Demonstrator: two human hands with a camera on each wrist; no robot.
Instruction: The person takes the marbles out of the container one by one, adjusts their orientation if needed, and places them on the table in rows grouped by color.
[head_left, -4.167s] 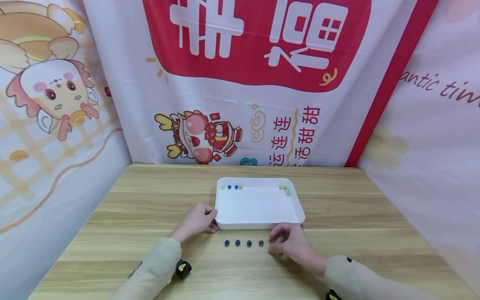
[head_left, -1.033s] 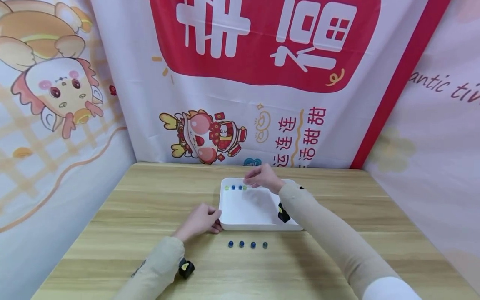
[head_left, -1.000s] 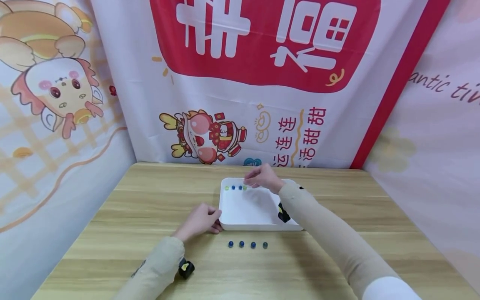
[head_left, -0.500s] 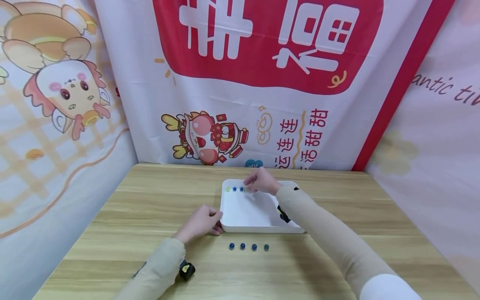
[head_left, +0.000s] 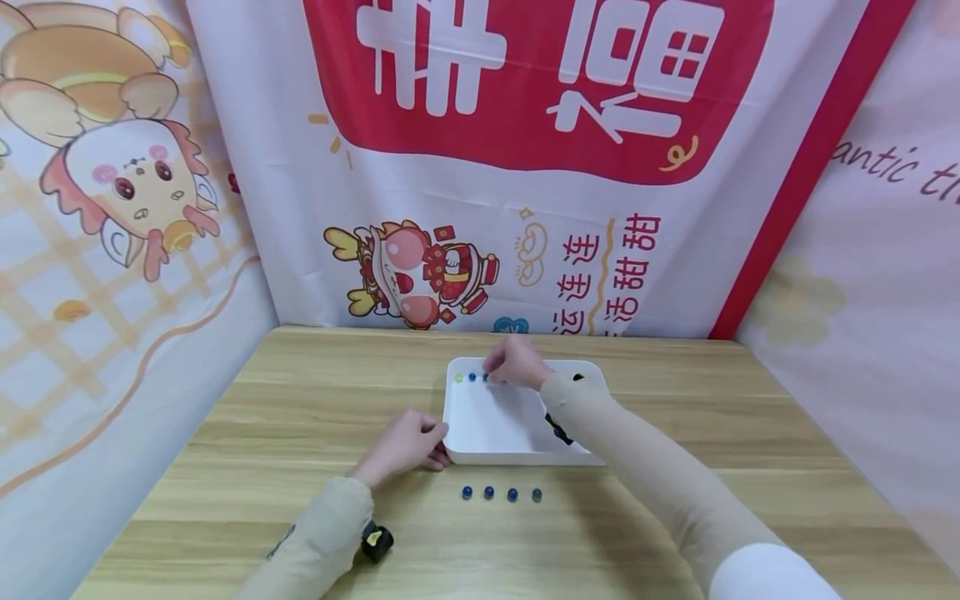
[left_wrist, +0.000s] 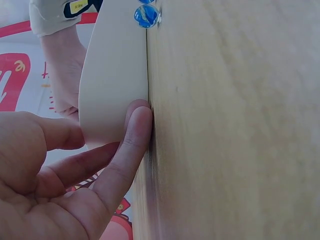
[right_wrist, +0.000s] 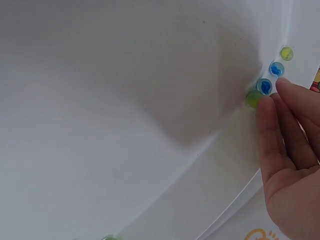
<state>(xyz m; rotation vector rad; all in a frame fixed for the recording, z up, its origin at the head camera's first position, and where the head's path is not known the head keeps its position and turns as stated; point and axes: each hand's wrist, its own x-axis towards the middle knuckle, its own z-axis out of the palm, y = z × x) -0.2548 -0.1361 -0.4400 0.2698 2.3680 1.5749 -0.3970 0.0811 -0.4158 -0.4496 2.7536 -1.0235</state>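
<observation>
My left hand (head_left: 405, 446) holds the near left corner of a shallow white tray (head_left: 525, 457); in the left wrist view its thumb is at the rim and its fingertips lie against the outer wall. My right hand (head_left: 517, 363) reaches inside the tray to the far wall. In the right wrist view its fairly straight fingers touch a green marble (right_wrist: 253, 99), with the thumb tip close to a blue marble (right_wrist: 264, 86). Another blue marble (right_wrist: 277, 69) and a yellow-green marble (right_wrist: 286, 53) continue that row along the wall.
Several dark blue marbles (head_left: 489, 492) form a row on the wooden table (head_left: 300, 400) in front of the tray. A sliver of another green marble (right_wrist: 110, 237) shows at the right wrist view's bottom edge. A printed cloth (head_left: 420, 192) hangs behind the table.
My right hand went from beside the table marbles into the tray's far side, then shifted slightly left and lower, covering the green marble in the head view. My left hand stayed at the corner.
</observation>
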